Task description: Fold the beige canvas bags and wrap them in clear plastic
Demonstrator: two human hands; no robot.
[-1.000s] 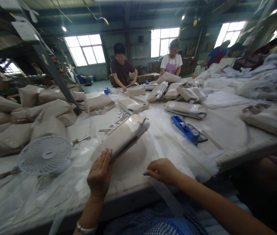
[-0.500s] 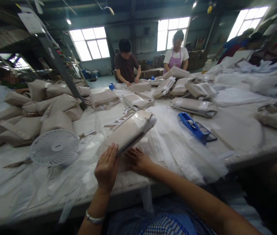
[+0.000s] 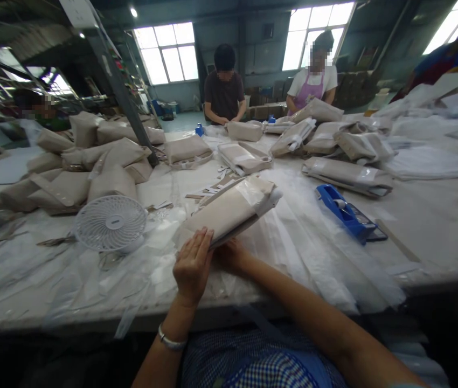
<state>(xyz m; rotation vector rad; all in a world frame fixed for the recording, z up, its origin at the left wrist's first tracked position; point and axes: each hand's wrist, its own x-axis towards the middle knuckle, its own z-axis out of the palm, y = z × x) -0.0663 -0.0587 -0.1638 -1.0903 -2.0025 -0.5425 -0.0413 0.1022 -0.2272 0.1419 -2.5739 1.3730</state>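
A folded beige bundle in clear plastic is tilted above the table, its far end raised toward the right. My left hand grips its near left end, fingers lying together over the top. My right hand is under the bundle's lower edge; its fingers are mostly hidden there. Clear plastic sheets lie beneath and to the right. A blue tape dispenser rests right of the bundle, beside a dark flat device.
A white fan stands at the left, before a pile of beige bundles. More bundles lie toward the back right. A metal post rises at the left. Two people stand across the table.
The view has shifted, so the scene sits further right and down at the sides. My right hand has gone further under the bundle; my left hand keeps its hold.
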